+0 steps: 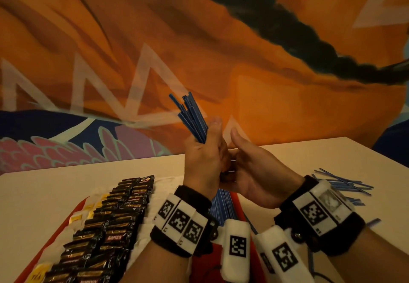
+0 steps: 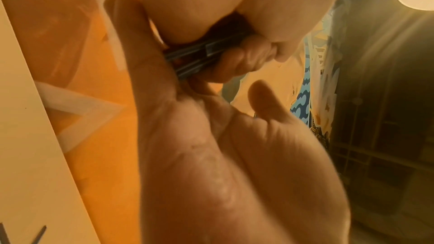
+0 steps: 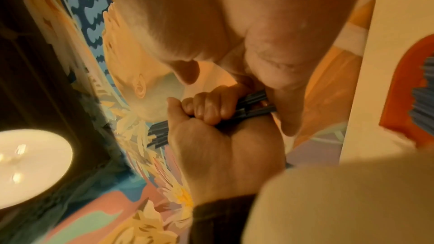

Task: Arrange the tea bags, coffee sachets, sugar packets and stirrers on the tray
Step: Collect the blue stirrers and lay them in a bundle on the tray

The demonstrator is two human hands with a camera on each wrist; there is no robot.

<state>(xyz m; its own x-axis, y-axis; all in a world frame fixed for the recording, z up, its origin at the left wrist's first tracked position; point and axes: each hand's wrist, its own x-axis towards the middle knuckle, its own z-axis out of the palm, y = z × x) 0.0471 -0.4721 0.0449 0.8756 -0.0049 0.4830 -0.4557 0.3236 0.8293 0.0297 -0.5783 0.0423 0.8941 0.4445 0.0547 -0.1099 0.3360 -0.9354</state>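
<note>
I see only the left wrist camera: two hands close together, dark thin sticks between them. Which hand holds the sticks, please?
Observer: The left hand grips a bundle of thin blue plastic stirrers, pointing upward with uneven tops.
Operator: What is on the tray?
Observer: Black coffee sachets lie in rows on the flat red tray.
Operator: Are stirrers on it too?
Observer: Yes, a row of blue stirrers lies on it, beneath the hands.
</note>
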